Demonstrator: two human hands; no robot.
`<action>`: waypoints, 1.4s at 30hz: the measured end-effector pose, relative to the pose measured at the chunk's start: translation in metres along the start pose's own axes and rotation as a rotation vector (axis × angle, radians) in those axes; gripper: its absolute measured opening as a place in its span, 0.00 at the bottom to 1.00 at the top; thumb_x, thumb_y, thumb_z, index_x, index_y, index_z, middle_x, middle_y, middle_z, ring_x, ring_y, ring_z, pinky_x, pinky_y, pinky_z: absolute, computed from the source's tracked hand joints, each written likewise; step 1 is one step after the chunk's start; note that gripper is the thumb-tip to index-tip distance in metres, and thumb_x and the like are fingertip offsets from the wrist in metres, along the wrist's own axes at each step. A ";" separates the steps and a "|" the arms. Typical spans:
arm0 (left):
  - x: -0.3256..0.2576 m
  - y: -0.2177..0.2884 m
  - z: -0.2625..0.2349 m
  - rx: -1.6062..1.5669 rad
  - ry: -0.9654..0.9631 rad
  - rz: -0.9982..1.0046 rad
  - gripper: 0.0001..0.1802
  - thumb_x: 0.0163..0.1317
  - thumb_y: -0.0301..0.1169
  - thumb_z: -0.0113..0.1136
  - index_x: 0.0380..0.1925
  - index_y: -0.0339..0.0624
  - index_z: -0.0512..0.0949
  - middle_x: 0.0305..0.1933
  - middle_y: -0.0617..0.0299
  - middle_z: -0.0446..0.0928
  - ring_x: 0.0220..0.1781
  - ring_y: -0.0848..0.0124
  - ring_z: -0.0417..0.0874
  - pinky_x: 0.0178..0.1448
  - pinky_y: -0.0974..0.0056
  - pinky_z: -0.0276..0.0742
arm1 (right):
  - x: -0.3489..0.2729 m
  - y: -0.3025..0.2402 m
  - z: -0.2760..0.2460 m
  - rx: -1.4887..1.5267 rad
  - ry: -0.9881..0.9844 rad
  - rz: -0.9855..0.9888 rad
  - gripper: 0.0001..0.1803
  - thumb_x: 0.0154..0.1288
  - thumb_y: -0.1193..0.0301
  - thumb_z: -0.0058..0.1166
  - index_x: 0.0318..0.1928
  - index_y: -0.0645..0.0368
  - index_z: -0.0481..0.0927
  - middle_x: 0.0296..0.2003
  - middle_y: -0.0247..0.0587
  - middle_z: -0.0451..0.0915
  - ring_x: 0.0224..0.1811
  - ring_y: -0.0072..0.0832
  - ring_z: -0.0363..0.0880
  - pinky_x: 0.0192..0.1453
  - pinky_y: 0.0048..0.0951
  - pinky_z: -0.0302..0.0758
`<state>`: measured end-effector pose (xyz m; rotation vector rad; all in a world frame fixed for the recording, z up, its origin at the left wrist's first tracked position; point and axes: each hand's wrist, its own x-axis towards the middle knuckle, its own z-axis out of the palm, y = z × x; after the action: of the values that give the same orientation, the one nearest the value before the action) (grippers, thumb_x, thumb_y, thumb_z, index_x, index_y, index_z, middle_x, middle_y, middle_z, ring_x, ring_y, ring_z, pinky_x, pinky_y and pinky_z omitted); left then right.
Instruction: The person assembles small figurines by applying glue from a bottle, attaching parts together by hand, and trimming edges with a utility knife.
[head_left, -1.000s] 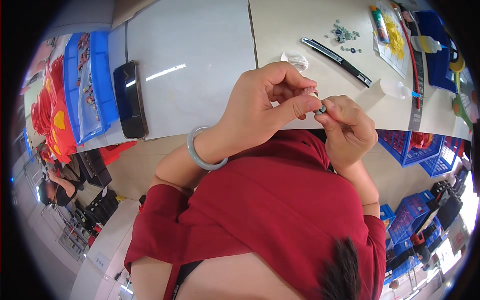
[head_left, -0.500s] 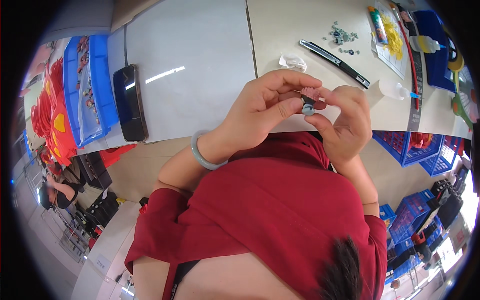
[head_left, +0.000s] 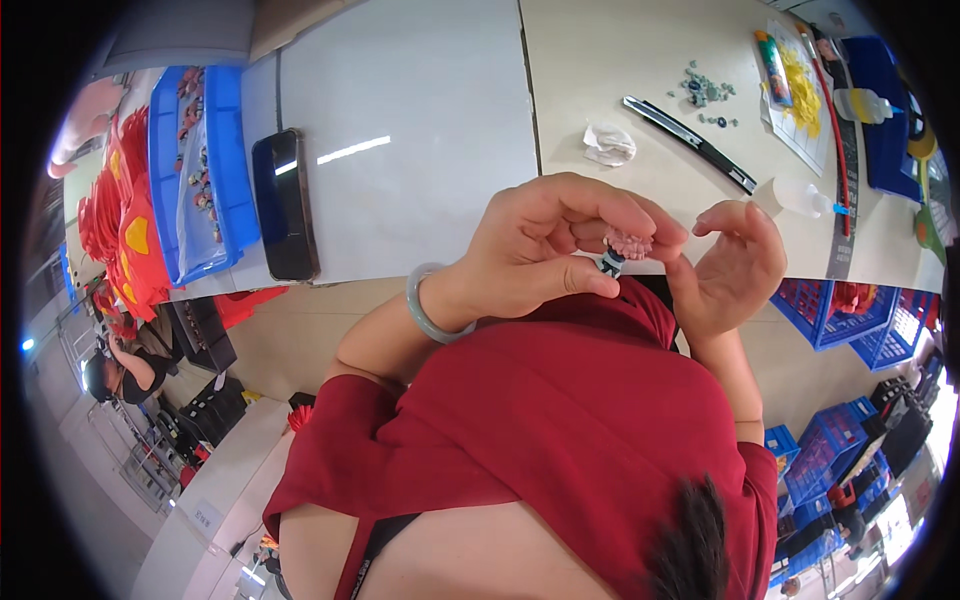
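My left hand (head_left: 545,250), with a pale green bangle (head_left: 425,305) on its wrist, pinches a small pink flower-shaped piece (head_left: 628,243) with a dark little part (head_left: 610,264) under it, held close above my red shirt. My right hand (head_left: 735,265) hovers just to the right of the piece. Its fingers are curled and apart, with nothing held in them. One fingertip is close to the pink piece.
On the table lie a black phone (head_left: 285,205), a white sheet (head_left: 400,120), a crumpled white scrap (head_left: 608,143), a long black tool (head_left: 690,145), several small grey-green parts (head_left: 705,88) and a small white bottle (head_left: 800,197). A blue bin (head_left: 190,170) stands at left, blue crates (head_left: 850,315) at right.
Both hands were pinching the small piece together. Now my right hand has let go and opened, and the piece stays in my left hand, a little nearer to my body.
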<state>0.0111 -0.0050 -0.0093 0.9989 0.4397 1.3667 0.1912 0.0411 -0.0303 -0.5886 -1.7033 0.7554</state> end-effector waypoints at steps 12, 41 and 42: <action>-0.003 0.006 -0.001 0.068 0.162 0.029 0.19 0.53 0.24 0.58 0.45 0.32 0.66 0.43 0.44 0.72 0.46 0.59 0.76 0.52 0.54 0.75 | 0.024 0.023 -0.004 -0.804 -0.261 0.114 0.21 0.46 0.75 0.58 0.46 0.56 0.74 0.40 0.37 0.74 0.41 0.34 0.70 0.44 0.30 0.64; 0.000 0.027 0.006 0.769 0.018 0.094 0.22 0.49 0.20 0.61 0.45 0.30 0.69 0.41 0.45 0.75 0.37 0.69 0.77 0.41 0.69 0.73 | 0.031 -0.036 -0.011 -0.123 -0.540 0.106 0.17 0.49 0.76 0.51 0.43 0.59 0.75 0.22 0.38 0.74 0.20 0.32 0.73 0.22 0.29 0.68; 0.000 0.026 0.005 0.770 0.018 0.088 0.21 0.49 0.20 0.61 0.45 0.29 0.69 0.41 0.45 0.75 0.38 0.68 0.77 0.42 0.68 0.73 | 0.030 -0.036 -0.011 -0.130 -0.543 0.116 0.18 0.47 0.77 0.52 0.43 0.59 0.75 0.22 0.38 0.74 0.20 0.32 0.73 0.22 0.29 0.68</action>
<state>-0.0006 -0.0095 0.0145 1.6421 0.9869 1.2990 0.1944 0.0409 0.0177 -0.6108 -2.2444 0.9519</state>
